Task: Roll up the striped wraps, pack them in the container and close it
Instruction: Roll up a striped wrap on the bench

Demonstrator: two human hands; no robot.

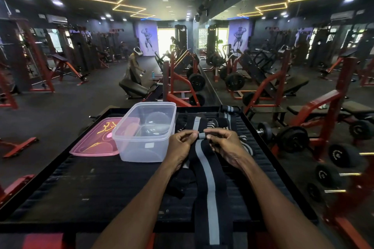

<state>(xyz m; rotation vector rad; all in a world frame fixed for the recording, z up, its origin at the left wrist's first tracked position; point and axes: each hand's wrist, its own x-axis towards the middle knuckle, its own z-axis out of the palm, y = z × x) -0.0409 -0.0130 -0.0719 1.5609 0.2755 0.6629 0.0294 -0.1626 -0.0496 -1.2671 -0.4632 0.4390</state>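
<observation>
**Both hands on the start of a roll**

We worked at a black, ribbed surface [85,184] in a dim gym, with red-framed machines, weight plates and a mirrored wall around us and yellow light strips overhead. Dumbbells [291,137] sat on a rack just to the right of the surface.

Our left hand [180,146] and right hand [224,144] met over the middle of the surface, each grip closed in a pinch on the same striped wrap [208,172]. The fingers were curled around a small tight roll at the wrap's far end, thumbs and fingertips touching it from both sides. From that roll the wrap ran flat back toward us, between our forearms, and over the near edge of the surface.

The wrap was a long woven band, black with one grey stripe down its centre. More wraps [226,117] lay in a loose heap just beyond our hands, black with grey and thinner white stripes.

The container [141,147], a clear rectangular plastic tub with rounded corners, stood open just left of our left hand, with nothing but reflections inside. Its pink translucent lid [95,143] lay flat beside it, touching its left side.
</observation>
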